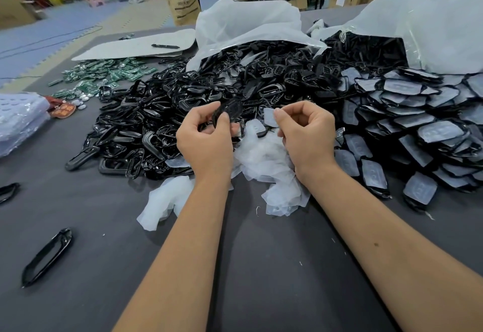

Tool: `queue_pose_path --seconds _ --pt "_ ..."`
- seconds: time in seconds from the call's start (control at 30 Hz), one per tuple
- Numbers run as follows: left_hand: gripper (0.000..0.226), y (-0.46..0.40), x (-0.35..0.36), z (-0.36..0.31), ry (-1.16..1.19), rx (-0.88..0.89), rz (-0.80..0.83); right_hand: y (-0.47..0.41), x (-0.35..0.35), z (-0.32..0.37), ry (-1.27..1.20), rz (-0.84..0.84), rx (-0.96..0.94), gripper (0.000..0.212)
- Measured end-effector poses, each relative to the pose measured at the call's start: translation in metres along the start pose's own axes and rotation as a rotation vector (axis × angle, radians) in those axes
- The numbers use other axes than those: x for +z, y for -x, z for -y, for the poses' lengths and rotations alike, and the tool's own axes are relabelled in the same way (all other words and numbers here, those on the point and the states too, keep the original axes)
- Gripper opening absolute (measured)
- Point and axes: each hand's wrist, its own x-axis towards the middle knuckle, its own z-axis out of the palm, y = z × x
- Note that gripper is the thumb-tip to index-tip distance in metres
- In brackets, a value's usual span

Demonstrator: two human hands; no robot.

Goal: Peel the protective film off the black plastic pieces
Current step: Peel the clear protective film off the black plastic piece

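Observation:
My left hand (206, 143) pinches a glossy black plastic piece (230, 112) between thumb and fingers, held above the table. My right hand (305, 135) grips a pale sheet of protective film (269, 117), which sits apart from the piece, just to its right. Under both hands lies a heap of peeled white film (264, 159). To the right is a pile of film-covered black pieces (407, 127). Behind and to the left is a mound of bare black frames (167, 112).
A grey table (104, 227) carries loose black frames (47, 257) at the left, green circuit boards (104, 75) at the back left, a pen (165, 46) on a white sheet, and big plastic bags (431, 23) at the back right. Stacked clear trays (18, 119) sit at far left.

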Motion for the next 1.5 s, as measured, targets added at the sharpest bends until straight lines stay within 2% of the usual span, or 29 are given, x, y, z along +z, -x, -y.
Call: queue_pose_path --seconds 0.03,0.07,0.13,0.17,0.2,0.33,0.43,0.53,0.63,0.73,0.8,0.9,1.0,1.17,1.3,1.5 --pt "0.018 0.000 0.000 0.000 -0.015 0.015 -0.020 0.001 0.000 0.001 -0.011 -0.006 -0.029 0.004" --pt "0.018 0.000 -0.001 0.001 -0.028 0.023 -0.037 0.002 -0.001 0.003 -0.038 -0.012 -0.055 0.014" --pt "0.018 0.000 -0.001 0.001 -0.034 0.024 -0.055 0.003 -0.001 0.005 -0.104 0.009 -0.070 0.053" --pt "0.017 0.000 -0.001 0.001 -0.030 0.021 -0.056 0.004 -0.003 0.007 -0.092 0.022 -0.076 0.067" --pt "0.017 0.000 -0.001 0.001 -0.031 0.022 -0.055 0.005 -0.003 0.008 -0.036 0.039 -0.103 0.070" --pt "0.017 0.000 0.000 0.001 -0.035 0.030 -0.049 0.009 0.002 0.009 0.475 0.126 -0.357 0.038" --pt "0.017 -0.001 0.000 0.002 -0.028 0.024 -0.051 0.011 0.011 0.007 0.722 0.327 -0.345 0.046" --pt "0.018 -0.001 0.000 0.002 -0.033 0.022 -0.040 0.011 0.012 0.007 0.810 0.292 -0.300 0.043" --pt "0.018 -0.001 0.000 0.001 -0.041 0.026 -0.038 0.012 0.008 0.007 0.699 0.169 -0.391 0.019" --pt "0.018 -0.001 0.000 0.002 -0.039 0.012 -0.038 0.013 0.007 0.009 0.572 0.107 -0.424 0.007" --pt "0.018 0.000 0.000 0.001 -0.034 0.006 -0.033 0.010 0.004 0.008 0.393 0.115 -0.308 0.004" --pt "0.018 0.001 0.000 0.000 -0.033 0.023 -0.006 0.004 -0.003 0.010 -0.055 0.181 -0.007 0.009" --pt "0.017 0.003 0.001 -0.001 -0.049 0.073 0.072 0.002 -0.007 0.013 -0.277 0.239 0.100 0.007" --pt "0.016 0.003 0.002 0.002 -0.073 0.097 0.183 0.002 -0.006 0.013 -0.280 0.230 0.094 0.015" --pt "0.019 0.001 0.002 0.005 -0.057 0.078 0.242 0.002 -0.006 0.013 -0.227 0.244 0.071 0.007" --pt "0.025 -0.001 0.004 0.006 -0.032 0.028 0.275 0.002 -0.004 0.012 -0.197 0.224 0.050 0.008"
